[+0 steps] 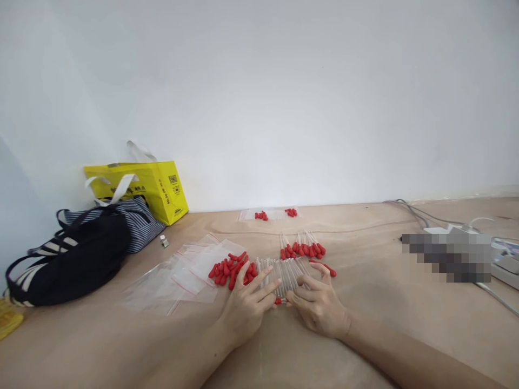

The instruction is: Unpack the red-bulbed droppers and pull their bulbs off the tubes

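Note:
My left hand (247, 305) lies with its fingers spread over a row of clear glass tubes (284, 270) on the wooden table (365, 335). A pile of red rubber caps (229, 269) lies just left of those fingers. My right hand (318, 305) has curled fingers; they pinch a tube end with a red cap (279, 300). One dropper with a red cap (327, 268) lies by its fingertips. Several capped droppers (304, 248) are fanned out behind.
Clear zip bags (182, 278) are spread at the left. A black and striped bag (81, 248) and a yellow bag (154, 189) stand at the far left. More packed droppers (271, 214) lie by the wall. Cables and a power strip (503, 262) sit at the right.

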Demonstrator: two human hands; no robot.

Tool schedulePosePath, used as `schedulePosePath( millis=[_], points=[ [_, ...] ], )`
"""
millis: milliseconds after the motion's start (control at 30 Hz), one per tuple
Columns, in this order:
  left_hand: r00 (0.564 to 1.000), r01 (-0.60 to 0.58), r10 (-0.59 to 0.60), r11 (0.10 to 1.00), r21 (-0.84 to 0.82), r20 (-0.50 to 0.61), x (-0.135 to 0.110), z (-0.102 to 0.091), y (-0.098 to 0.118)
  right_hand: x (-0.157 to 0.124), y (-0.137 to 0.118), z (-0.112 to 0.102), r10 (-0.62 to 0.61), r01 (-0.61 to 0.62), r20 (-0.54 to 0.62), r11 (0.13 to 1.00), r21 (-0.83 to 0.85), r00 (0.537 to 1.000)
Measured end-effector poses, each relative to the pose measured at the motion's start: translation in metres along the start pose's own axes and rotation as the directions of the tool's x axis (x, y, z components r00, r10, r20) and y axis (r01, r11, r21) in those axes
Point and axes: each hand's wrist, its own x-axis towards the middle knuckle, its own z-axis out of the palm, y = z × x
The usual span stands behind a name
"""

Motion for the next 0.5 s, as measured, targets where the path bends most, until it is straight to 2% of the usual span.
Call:
schedulePosePath(
  millis=[133,200,267,367,500],
  points=[
    [1.000,-0.002,0.002,1.000,0.008,0.006,-0.005,0.001,-0.002,0.000,0.000,-0.003,-0.003,0.004,-0.010,1.000,0.012,1.000],
    [0.999,0.051,-0.051,0.999,0.015,0.007,-0.009,-0.001,-0.009,-0.001,0.005,-0.006,0.027,-0.027,-0.014,0.999,0.021,1.000],
    [0.981,0.191,-0.190,0.981,0.035,-0.027,-0.012,-0.007,-0.018,-0.003,0.012,-0.008,0.132,-0.132,-0.014,0.991,-0.001,0.991],
    [0.911,0.410,-0.408,0.912,0.013,-0.064,-0.011,-0.016,-0.030,-0.005,0.025,-0.005,0.348,-0.347,0.008,0.936,-0.054,0.937],
    [0.870,0.484,-0.492,0.865,-0.129,-0.035,-0.005,-0.018,-0.037,-0.012,0.039,0.009,0.482,-0.476,0.116,0.876,-0.081,0.868]
  ],
)
